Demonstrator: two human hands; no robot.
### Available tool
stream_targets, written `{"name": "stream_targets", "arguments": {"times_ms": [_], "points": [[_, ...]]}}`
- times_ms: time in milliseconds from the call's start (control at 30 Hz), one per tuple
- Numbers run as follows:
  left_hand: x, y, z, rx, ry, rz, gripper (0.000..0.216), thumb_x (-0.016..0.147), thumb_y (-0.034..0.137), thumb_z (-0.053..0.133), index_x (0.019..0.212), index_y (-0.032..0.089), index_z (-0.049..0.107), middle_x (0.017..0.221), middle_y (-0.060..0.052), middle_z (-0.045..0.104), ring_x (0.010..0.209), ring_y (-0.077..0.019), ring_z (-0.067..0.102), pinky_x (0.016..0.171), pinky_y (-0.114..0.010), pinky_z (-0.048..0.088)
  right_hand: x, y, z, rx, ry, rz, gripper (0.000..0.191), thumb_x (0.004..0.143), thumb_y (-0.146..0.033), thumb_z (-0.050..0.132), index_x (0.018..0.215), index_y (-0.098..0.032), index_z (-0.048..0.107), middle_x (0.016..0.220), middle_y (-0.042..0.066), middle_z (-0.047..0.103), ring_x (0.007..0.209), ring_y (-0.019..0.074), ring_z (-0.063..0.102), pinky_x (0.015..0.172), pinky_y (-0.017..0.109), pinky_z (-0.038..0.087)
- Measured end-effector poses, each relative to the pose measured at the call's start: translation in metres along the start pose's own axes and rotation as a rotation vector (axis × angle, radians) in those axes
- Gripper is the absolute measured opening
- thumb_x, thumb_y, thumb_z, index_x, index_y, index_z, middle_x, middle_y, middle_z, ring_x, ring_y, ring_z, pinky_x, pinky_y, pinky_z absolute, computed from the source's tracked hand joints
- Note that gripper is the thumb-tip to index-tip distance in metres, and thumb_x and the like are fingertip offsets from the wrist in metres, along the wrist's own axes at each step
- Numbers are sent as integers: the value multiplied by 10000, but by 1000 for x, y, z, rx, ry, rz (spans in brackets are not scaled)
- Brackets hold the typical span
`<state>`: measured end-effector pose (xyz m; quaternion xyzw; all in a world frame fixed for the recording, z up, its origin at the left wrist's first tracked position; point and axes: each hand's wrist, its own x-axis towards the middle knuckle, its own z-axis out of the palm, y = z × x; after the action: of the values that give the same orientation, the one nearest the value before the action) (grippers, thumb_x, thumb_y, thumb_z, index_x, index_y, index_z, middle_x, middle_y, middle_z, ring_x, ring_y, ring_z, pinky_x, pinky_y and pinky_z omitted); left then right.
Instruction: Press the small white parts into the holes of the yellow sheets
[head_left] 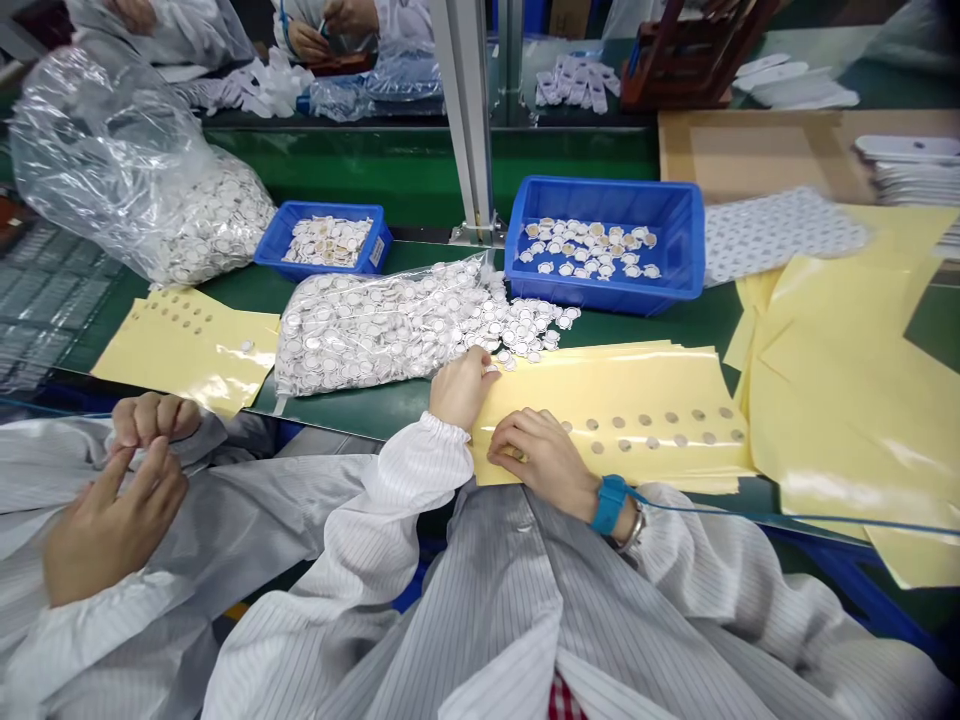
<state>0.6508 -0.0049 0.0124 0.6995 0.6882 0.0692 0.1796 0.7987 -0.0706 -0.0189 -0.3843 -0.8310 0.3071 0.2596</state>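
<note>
My left hand [460, 385] lies at the edge of a heap of small white round pieces [525, 330] that spill from a clear bag [375, 325]. Its fingers are curled, and a small white piece shows at the fingertips. My right hand [534, 455], with a blue wrist strap [609, 503], rests on a yellow sheet [645, 385] with a row of round holes. Its fingers are bent and pinch the sheet's left edge. The two hands are close together at the near edge of the green table [420, 400].
Two blue bins [679, 235] [274, 240] hold more round pieces. A large clear bag [150, 170] of them stands at the far left. More yellow sheets [847, 370] [180, 345] lie right and left. A co-worker's hands [112, 500] are at my left. A metal post [469, 110] rises mid-table.
</note>
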Motion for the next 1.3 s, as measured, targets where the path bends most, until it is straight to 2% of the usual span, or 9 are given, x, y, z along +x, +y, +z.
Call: {"name": "stream_targets", "arguments": {"times_ms": [100, 233, 333, 467, 567, 733, 1000, 1167, 1300], "points": [[2, 0, -2, 27, -26, 25, 197, 846, 276, 521, 1019, 193, 561, 861, -48, 669, 810, -211, 621, 659, -280, 400, -1, 2, 2, 2, 22, -14, 39, 846, -244, 616, 822, -221, 637, 979, 13, 632, 909, 156, 543, 755, 323, 355], [4, -2, -3, 19, -41, 27, 174, 835, 277, 534, 988, 196, 543, 828, -37, 660, 790, -207, 618, 644, -276, 396, 0, 0, -2, 76, -4, -3, 90, 835, -229, 627, 746, -218, 630, 954, 4, 646, 909, 158, 558, 773, 337, 367], [4, -5, -3, -18, -51, 41, 168, 820, 289, 553, 959, 197, 534, 819, -31, 651, 773, -199, 613, 642, -275, 400, 4, -4, -12, 274, 5, 63, 97, 835, -265, 623, 754, -212, 612, 919, 19, 650, 902, 166, 573, 799, 346, 410], [0, -5, -5, -25, -54, 41, 204, 816, 267, 552, 1002, 185, 534, 862, -51, 650, 790, -211, 611, 656, -289, 409, 13, -1, -29, 538, 144, 194, 132, 826, -330, 616, 778, -208, 599, 932, 47, 623, 919, 178, 582, 814, 336, 464], [-6, -3, -7, 4, -62, 47, 315, 816, 265, 554, 1115, 173, 515, 919, -69, 654, 838, -226, 613, 677, -297, 416, 18, 7, -38, 539, 244, 244, 143, 811, -342, 625, 787, -203, 602, 925, 48, 615, 922, 185, 580, 821, 339, 461], [-15, -4, -13, 80, -62, 123, 229, 845, 193, 472, 1038, 195, 595, 1027, -68, 650, 920, -224, 603, 707, -289, 413, 21, 17, -41, 524, 308, 276, 130, 805, -326, 625, 782, -200, 599, 931, 44, 612, 900, 184, 581, 775, 325, 463], [-7, -14, -17, 28, -137, 81, 186, 839, 282, 499, 994, 194, 553, 796, -41, 649, 769, -217, 610, 605, -280, 376, 22, 23, -34, 563, 323, 326, 175, 780, -361, 635, 774, -190, 599, 915, 40, 613, 841, 174, 582, 752, 327, 466], [-1, -13, -20, 32, -186, 48, 152, 812, 305, 530, 905, 184, 529, 796, -52, 638, 742, -217, 594, 601, -286, 372, 23, 26, -33, 568, 338, 332, 182, 775, -371, 633, 769, -193, 596, 921, 41, 611, 851, 176, 582, 763, 333, 470], [-2, -12, -24, -29, -186, 89, 117, 822, 292, 499, 809, 186, 546, 736, -41, 622, 706, -202, 574, 614, -290, 371, 23, 25, -34, 587, 344, 369, 184, 770, -366, 636, 829, -195, 598, 940, 45, 628, 840, 177, 589, 779, 345, 478]]}}
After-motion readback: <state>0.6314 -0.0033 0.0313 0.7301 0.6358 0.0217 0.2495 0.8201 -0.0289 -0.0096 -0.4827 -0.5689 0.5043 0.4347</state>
